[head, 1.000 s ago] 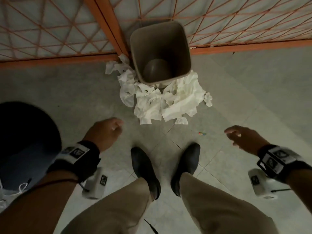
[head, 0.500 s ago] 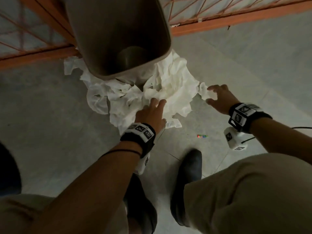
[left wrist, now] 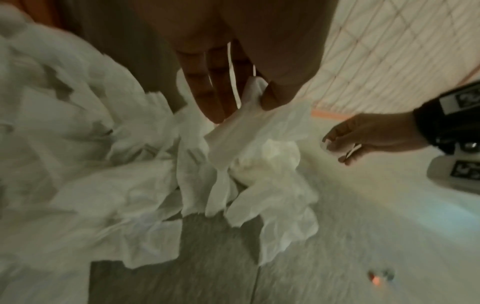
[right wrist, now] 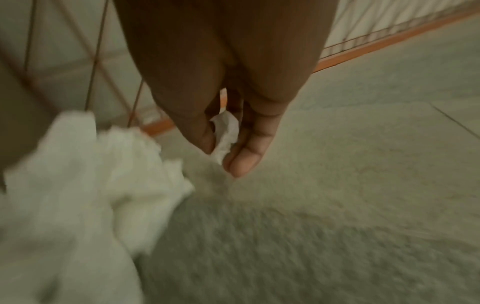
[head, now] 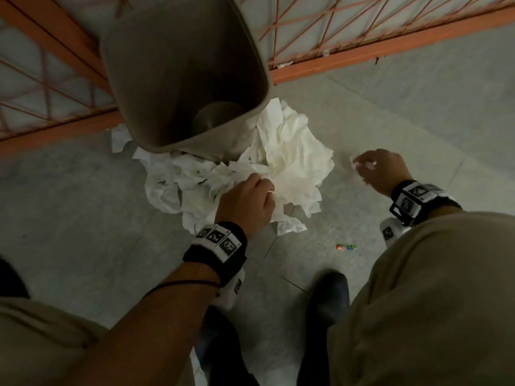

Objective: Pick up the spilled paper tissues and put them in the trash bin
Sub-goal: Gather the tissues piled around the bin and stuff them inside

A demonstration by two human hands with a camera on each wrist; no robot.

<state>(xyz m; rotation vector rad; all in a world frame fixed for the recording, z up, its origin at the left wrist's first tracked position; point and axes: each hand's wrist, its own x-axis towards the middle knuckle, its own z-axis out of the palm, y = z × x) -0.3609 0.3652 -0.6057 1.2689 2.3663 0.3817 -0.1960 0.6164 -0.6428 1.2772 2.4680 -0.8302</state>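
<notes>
On the floor before the trash bin (head: 156,79), the left hand (head: 245,204) pinches the tissue pile (head: 292,151); the right hand (head: 381,171) pinches a small tissue scrap (right wrist: 226,133), half hidden by fingers.

Tissues (head: 292,151) are thin crinkly white paper, the bin (head: 178,65) is smooth matt plastic, the floor (head: 418,107) is matt, slightly grainy tile.

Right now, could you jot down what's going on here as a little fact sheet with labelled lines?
Place: grey floor beside an orange mesh fence
Trash bin: upright, no tissues visible inside
Tissue pile: on the floor against the bin
Left hand: pinches a tissue from the pile
Right hand: pinches a small tissue scrap, apart from the pile
Stray item: small colourful wrapper on the floor
</notes>
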